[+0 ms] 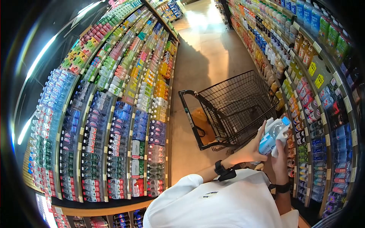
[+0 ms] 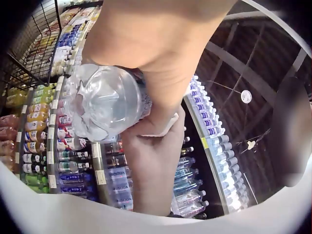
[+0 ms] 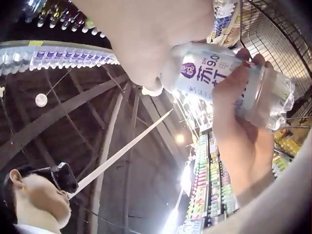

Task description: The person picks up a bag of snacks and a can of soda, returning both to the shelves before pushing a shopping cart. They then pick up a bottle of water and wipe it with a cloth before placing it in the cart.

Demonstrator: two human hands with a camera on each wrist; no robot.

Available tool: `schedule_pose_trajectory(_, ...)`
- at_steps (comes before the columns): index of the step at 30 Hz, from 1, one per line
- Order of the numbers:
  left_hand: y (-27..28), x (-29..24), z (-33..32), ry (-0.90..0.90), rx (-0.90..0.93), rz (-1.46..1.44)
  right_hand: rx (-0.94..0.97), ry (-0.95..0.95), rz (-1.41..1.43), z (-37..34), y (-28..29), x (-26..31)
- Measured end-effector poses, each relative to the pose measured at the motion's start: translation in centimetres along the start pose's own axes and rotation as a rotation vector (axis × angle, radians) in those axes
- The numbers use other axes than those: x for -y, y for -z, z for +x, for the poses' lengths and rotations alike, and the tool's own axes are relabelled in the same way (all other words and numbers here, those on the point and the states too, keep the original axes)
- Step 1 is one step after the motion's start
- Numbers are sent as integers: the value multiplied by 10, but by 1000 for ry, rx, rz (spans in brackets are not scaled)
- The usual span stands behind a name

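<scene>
L hand (image 1: 251, 149) grips clear bottle (image 1: 267, 142), fingers curled round it; R hand (image 1: 280, 156) has fingers closed on white cloth (image 1: 283, 133) agst. it. Label (image 3: 207, 73) reads "PH 9.0" + "苏打", purple logo; rest hidden. Btl. tilted, blue cap (image 1: 286, 121) up, nr. cart (image 1: 243, 91) & R shelf edge (image 1: 326, 127). Open floor (image 1: 181, 163) btwn. cart & L shelf (image 1: 121, 208).

Aisle floor (image 1: 186, 163): smooth, tan, part shadowed; bright glare (image 1: 201, 19) at far end. Left shelf (image 1: 95, 211) (head view): long, tiered, wood-toned lower front edge. Right shelf (image 1: 327, 152): tiered, pale price tags (image 1: 347, 104) along edges. Tube light (image 1: 41, 56): lit, white, beyond left shelf's outer edge. Ceiling (image 2: 219, 95): dark, crossing beams (image 2: 242, 72).
</scene>
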State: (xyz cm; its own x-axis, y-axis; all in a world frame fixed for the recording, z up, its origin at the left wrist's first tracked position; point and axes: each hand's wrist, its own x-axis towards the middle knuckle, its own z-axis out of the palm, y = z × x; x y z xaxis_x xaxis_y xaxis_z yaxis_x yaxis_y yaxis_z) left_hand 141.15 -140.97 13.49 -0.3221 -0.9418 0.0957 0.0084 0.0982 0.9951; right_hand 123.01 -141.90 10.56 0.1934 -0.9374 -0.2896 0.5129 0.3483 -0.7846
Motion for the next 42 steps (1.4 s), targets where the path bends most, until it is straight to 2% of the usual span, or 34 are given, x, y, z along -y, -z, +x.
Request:
schedule_pose_trajectory(3,12,8,4,50,161,-20,29,16,15,-1,3,-2)
schedule_pose_trajectory(6,16,6,2,152,247,26,-70,1,7,0,0,-1)
schedule_pose_trajectory(9,7,-2,-1,48,166,69,-64,162,-166,-7,-6,5)
schedule_pose_trajectory(12,2,0,-3,57,57,223,-199,295,-77,1,10,8)
schedule_pose_trajectory(13,2,3,-2,-4,58,238,-107,568,-715,8,45,-9)
schedule_pose_trajectory(14,2,-6,0,64,101,223,-191,936,-1282,14,79,-26)
schedule_pose_trajectory(15,3,-22,3,131,137,212,-182,916,-1260,15,78,-25)
schedule_pose_trajectory(16,5,-32,5,194,163,201,-146,832,-1103,15,75,-25)
schedule_pose_trajectory(18,6,-24,6,99,178,93,-109,679,-769,14,66,-23)
schedule_pose_trajectory(20,7,-21,6,64,196,-36,-66,66,157,-10,13,-3)
schedule_pose_trajectory(21,6,-22,7,73,203,-119,17,91,87,-6,21,-14)
schedule_pose_trajectory(23,2,-25,9,102,222,-231,50,46,63,-13,4,7)
schedule_pose_trajectory(24,5,-14,10,-13,202,-120,68,21,46,-16,-2,14)
schedule_pose_trajectory(26,16,16,13,-242,156,104,25,91,-262,-17,-3,10)
schedule_pose_trajectory(27,33,-7,13,107,105,108,4,131,-412,-16,-3,5)
schedule_pose_trajectory(28,41,-16,17,-66,-38,92,94,149,-498,-13,5,-5)
schedule_pose_trajectory(30,52,-21,23,-249,-116,239,275,176,-671,-6,18,-18)
schedule_pose_trajectory(31,48,-25,23,-267,-50,194,249,105,-742,-11,14,-21)
schedule_pose_trajectory(32,42,-30,24,-285,15,147,289,175,-798,-12,10,-22)
schedule_pose_trajectory(33,35,-30,20,-104,108,-10,332,247,-856,-10,7,-22)
schedule_pose_trajectory(34,34,-32,17,-78,90,-84,374,318,-913,-9,4,-22)
schedule_pose_trajectory(36,31,-33,8,-10,74,-244,322,426,-871,-5,-2,-24)
schedule_pose_trajectory(37,31,-31,7,-82,36,-169,315,511,-880,3,9,-36)
schedule_pose_trajectory(38,32,-28,7,-151,-7,-91,287,446,-881,2,22,-48)
schedule_pose_trajectory(39,29,-38,2,-95,-81,-132,260,380,-881,2,35,-59)
schedule_pose_trajectory(41,31,-38,4,-86,-84,-114,121,252,-1028,-10,38,-50)
schedule_pose_trajectory(42,28,-45,0,-54,-139,-95,54,217,-1051,-17,16,-39)
